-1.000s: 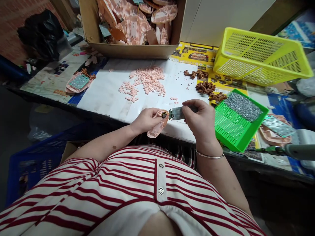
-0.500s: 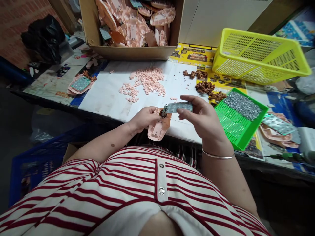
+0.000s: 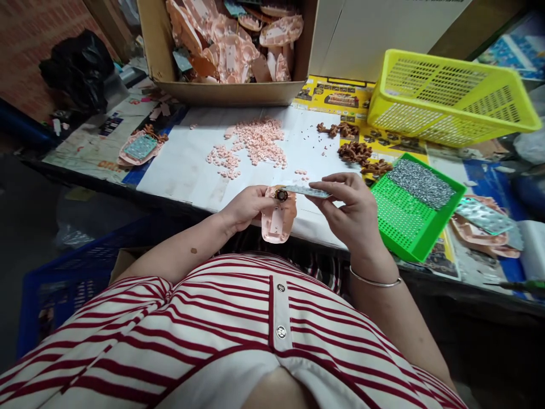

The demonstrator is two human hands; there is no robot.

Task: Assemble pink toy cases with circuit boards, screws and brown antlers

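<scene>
My left hand grips a pink plastic shell near its upper end, over the table's front edge. A small dark round part sits at the top of the shell, by my left fingertips. Pinched between the thumb and fingers of my right hand is a flat grey-green plate, seen nearly edge-on. Its left end reaches the top of the shell beside the round part; whether they are joined I cannot tell.
Small pink pieces lie heaped on white sheeting, with brown parts to their right. A green tray holds metal screws. Behind stand a yellow basket and a cardboard box of pink shells. More shells lie at both sides.
My right hand has lowered slightly and tilted the plate from showing its flat face to nearly edge-on. The shell has turned a little more upright in my left hand.
</scene>
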